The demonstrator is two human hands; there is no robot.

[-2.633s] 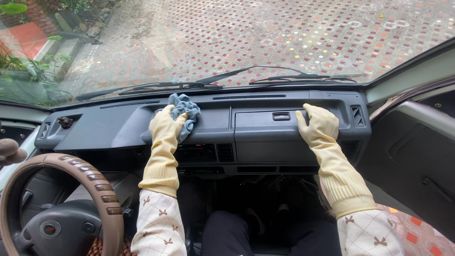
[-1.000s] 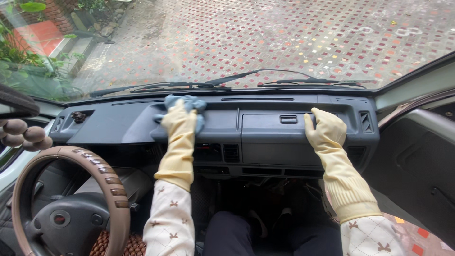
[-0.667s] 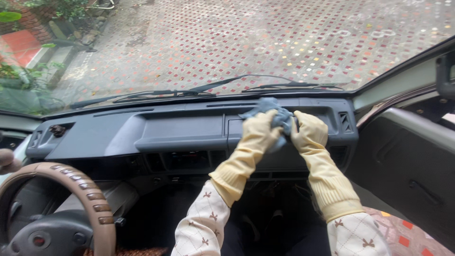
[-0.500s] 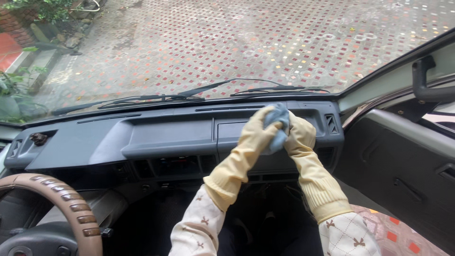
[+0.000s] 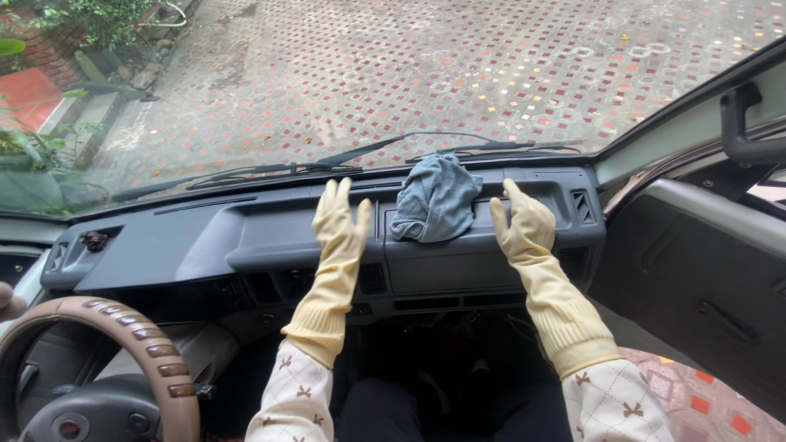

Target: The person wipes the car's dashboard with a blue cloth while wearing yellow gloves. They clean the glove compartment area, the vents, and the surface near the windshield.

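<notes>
Tan leather with darker ribbed bands wraps the steering wheel [image 5: 123, 360] at my lower left, and beyond it the dark grey dashboard [image 5: 246, 245] runs across the cabin under the windscreen [image 5: 409, 74]. A small dark knob-like object [image 5: 92, 240] sits in the recess at the dashboard's far left end. Two wiper blades [image 5: 270, 170] lie flat along the base of the glass, and outside I see patterned paving with green plants by a red patch on the left.

My left hand [image 5: 340, 225], in a long pale yellow rubber glove, is raised against the front face of the dashboard near its middle, its grip released: fingers straight and pointing up, thumb spread, holding nothing. Below the glove cuff the cream sleeve [image 5: 299, 401] carries a small brown pattern.

Just to the right of that hand the blue-grey cloth [image 5: 435, 200] lies crumpled and on its own, draped from the dashboard's top edge down over the panel in front of the passenger seat. Neither hand touches it; it sits between the two.

My right hand [image 5: 524, 223], gloved the same way, rests just beside the cloth's right edge with its grip also released, palm toward the panel and fingers extended. Right of it is a slatted air vent [image 5: 583, 207], then the door's grey inner panel [image 5: 696, 270] and a black grab handle [image 5: 741, 123] above.
</notes>
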